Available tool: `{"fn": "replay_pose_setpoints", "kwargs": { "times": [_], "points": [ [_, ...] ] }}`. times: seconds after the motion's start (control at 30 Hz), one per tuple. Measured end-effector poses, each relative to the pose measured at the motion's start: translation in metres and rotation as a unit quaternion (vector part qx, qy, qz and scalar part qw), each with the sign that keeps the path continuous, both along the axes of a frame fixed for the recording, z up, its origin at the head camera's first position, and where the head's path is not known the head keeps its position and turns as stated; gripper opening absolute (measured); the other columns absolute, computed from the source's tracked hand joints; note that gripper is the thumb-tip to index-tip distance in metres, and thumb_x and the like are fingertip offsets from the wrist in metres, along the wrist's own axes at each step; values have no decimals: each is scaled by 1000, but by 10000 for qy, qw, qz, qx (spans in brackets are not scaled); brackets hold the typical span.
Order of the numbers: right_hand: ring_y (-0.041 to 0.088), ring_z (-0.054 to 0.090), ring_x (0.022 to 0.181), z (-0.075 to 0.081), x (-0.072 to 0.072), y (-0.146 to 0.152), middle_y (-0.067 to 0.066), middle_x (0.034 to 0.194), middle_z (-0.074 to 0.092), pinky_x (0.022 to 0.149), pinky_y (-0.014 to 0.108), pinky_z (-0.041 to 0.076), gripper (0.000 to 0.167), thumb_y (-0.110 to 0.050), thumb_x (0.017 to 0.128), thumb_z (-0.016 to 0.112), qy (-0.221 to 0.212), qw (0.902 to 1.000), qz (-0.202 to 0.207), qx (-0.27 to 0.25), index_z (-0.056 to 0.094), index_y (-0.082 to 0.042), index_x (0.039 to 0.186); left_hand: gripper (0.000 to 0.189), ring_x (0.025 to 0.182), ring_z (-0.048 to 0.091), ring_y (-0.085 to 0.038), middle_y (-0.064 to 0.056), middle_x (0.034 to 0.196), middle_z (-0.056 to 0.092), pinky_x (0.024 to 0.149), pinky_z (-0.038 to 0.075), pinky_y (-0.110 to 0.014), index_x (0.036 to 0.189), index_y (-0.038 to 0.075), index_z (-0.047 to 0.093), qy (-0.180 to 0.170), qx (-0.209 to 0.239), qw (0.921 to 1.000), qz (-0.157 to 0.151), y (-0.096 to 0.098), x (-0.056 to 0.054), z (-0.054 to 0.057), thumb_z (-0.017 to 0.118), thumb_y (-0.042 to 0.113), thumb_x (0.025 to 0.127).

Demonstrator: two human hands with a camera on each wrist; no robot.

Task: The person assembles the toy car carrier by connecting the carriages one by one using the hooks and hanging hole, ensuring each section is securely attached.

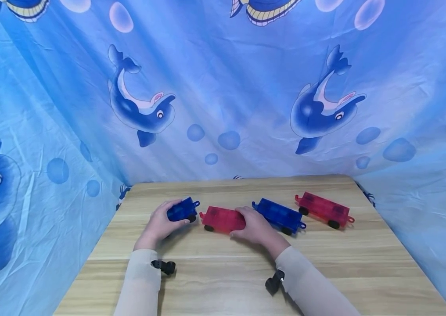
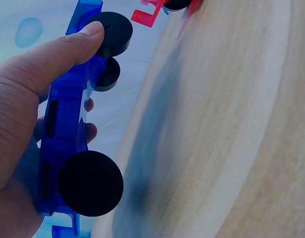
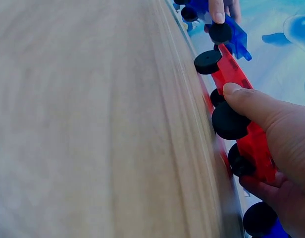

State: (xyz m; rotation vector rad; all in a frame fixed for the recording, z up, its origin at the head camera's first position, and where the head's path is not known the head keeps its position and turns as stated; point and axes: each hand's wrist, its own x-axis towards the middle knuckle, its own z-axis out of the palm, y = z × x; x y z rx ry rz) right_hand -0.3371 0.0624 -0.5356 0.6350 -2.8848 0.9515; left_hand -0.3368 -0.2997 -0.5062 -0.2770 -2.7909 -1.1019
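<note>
My left hand (image 1: 157,224) grips a small blue toy train car (image 1: 182,210) from its left end. In the left wrist view the thumb lies against one black wheel (image 2: 117,33), and the car's shadow falls on the wood beside it. A red toy train car (image 1: 220,219) is held by my right hand (image 1: 255,227), which covers its right end. The right wrist view shows the thumb along the red car's side (image 3: 230,73), between its wheels. The blue car's loop and the red car's hook face each other across a small gap.
Right of my right hand, a second blue car (image 1: 279,213) stands on the wooden table (image 1: 215,276). Beyond it a second red car (image 1: 323,208) stands at an angle. A blue cloth with dolphins (image 1: 231,96) hangs behind the table and at both sides.
</note>
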Motion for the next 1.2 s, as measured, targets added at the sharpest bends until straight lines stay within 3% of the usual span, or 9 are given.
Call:
{"fn": "replay_pose_setpoints", "kwargs": {
  "times": [0.2,0.43,0.77,1.2],
  "points": [
    [24,61,121,1,0,0,4,137,63,97,45,56,89,-55,77,90,11,10000,-22,-22,57,-14,150,87,135,52,-42,-11,151,55,106,43,-67,154,21,54,18,-57,10000,-62,2,0,0,90,51,80],
    [24,61,121,0,-1,0,4,137,63,98,44,55,91,-55,78,90,98,9999,-50,-2,57,-11,150,84,135,52,-40,-9,150,55,107,44,-65,153,27,54,-37,-139,9999,-76,3,0,-2,90,49,81],
    [26,60,124,-2,-1,0,7,140,62,99,46,55,94,-57,77,90,56,10000,-65,-44,55,-10,152,88,138,50,-40,-11,151,54,109,42,-65,154,22,54,-90,-225,9995,-198,6,-1,-5,92,49,79],
    [26,61,120,2,1,1,7,137,63,97,46,56,90,-54,77,91,25,9999,-42,-127,57,-12,150,86,137,48,-42,-11,151,54,108,40,-69,153,26,55,-218,-516,9984,-69,8,1,-5,91,49,79]
  ]
}}
